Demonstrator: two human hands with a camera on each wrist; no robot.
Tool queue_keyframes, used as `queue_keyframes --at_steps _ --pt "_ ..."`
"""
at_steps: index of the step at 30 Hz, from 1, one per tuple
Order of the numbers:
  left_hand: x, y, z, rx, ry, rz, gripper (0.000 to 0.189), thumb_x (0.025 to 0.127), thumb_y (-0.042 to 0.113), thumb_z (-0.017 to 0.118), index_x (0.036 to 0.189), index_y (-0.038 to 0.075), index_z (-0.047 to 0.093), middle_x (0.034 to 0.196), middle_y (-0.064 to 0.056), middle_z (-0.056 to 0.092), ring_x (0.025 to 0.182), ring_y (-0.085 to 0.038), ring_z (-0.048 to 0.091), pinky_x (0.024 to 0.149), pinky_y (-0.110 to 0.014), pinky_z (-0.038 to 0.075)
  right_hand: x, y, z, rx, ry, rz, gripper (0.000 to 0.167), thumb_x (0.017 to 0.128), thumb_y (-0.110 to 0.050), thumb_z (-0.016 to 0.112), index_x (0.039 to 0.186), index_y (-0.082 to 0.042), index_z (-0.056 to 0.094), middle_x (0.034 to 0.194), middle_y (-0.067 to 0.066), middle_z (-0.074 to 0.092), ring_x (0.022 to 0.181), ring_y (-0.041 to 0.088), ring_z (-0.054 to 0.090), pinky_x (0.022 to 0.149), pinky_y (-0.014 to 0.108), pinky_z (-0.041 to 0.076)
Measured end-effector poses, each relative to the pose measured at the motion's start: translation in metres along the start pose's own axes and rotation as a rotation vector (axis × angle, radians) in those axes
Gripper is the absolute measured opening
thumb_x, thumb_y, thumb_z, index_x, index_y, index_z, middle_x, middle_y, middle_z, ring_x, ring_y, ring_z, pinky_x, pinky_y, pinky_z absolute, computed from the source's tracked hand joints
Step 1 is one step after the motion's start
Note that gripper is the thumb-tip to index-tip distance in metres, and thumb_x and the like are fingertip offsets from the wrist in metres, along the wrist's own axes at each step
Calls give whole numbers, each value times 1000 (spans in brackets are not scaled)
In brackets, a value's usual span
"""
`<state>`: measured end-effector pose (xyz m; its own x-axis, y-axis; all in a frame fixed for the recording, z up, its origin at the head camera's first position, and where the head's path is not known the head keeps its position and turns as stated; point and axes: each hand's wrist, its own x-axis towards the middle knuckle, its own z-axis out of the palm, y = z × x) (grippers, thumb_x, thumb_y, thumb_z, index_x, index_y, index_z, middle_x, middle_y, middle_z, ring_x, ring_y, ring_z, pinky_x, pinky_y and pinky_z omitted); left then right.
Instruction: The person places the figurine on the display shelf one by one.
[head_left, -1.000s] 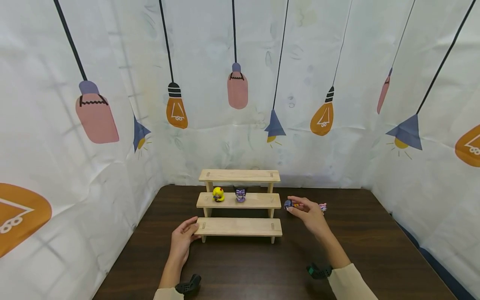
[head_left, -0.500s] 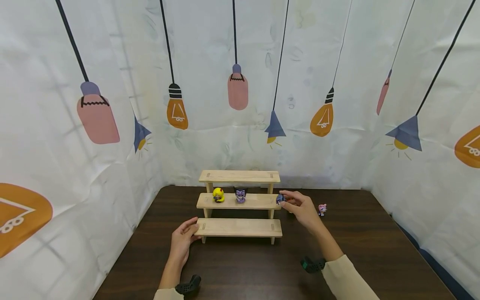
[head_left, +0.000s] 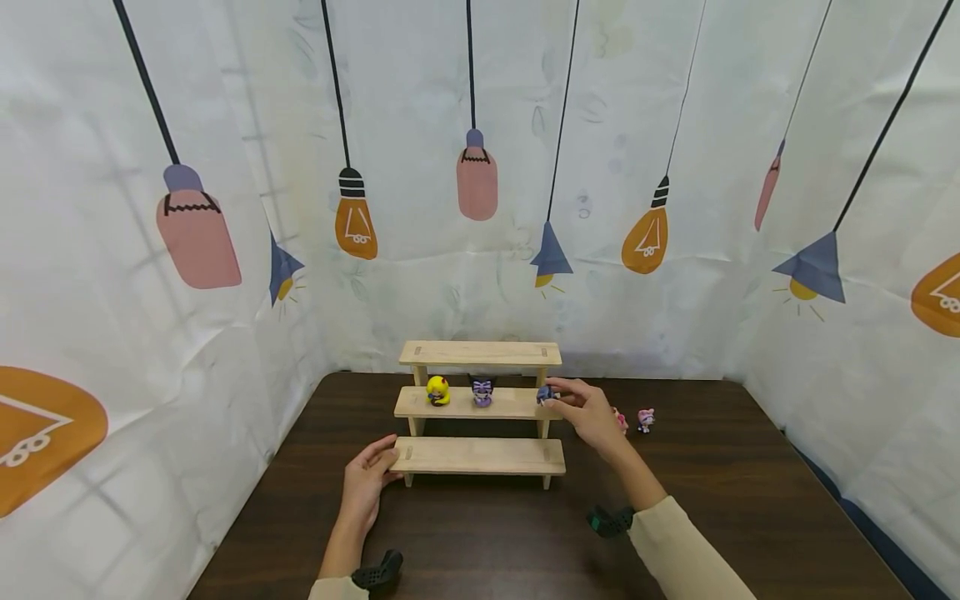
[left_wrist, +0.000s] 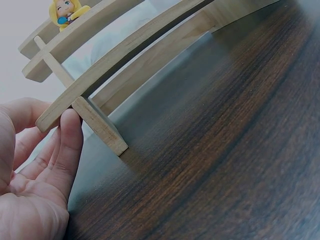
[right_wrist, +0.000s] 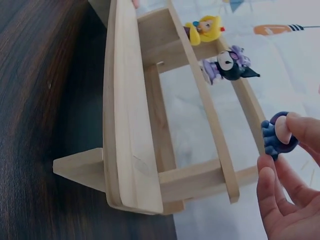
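Observation:
A three-tier wooden display stand (head_left: 480,455) stands on the dark table. My left hand (head_left: 364,477) grips the left end of its lowest board, one finger beneath the board beside the leg (left_wrist: 102,127). With thumb and fingertips my right hand (head_left: 592,417) pinches a small dark-blue figurine (right_wrist: 272,137), close over the right end of the middle board. On that same board are a yellow-haired figurine (head_left: 437,391) at the left and a black-and-purple figurine (head_left: 482,392) near the middle.
Right of the stand, a pink figurine (head_left: 646,420) stands on the table (head_left: 720,483). Another pinkish figurine (head_left: 620,420) shows partly behind my right wrist. A white curtain (head_left: 420,300) printed with lamps surrounds the table's back and sides.
My right hand has carried the dark-blue figurine leftward, from beside the stand to over the middle board. The pink figurines behind it have come into view. My left hand stays put.

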<state>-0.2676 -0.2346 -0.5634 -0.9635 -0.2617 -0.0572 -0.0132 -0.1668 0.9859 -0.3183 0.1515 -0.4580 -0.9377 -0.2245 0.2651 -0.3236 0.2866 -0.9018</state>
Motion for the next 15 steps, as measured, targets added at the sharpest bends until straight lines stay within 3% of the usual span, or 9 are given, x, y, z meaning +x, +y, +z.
queue_keyframes --at_steps 7,15 --pt "0 0 0 3 7 13 45 99 11 67 140 -4 57 100 9 72 83 -10 69 70 -25 61 6 -4 8 9 -11 24 40 95 -22 75 134 -17 68 127 15 64 114 31 68 85 30 58" --pt "0 0 1 2 10 18 45 99 11 67 140 -6 57 104 7 73 82 -10 69 69 -25 61 14 3 15 -26 -17 32 42 95 -21 75 135 -13 68 126 18 65 113 33 69 86 35 60"
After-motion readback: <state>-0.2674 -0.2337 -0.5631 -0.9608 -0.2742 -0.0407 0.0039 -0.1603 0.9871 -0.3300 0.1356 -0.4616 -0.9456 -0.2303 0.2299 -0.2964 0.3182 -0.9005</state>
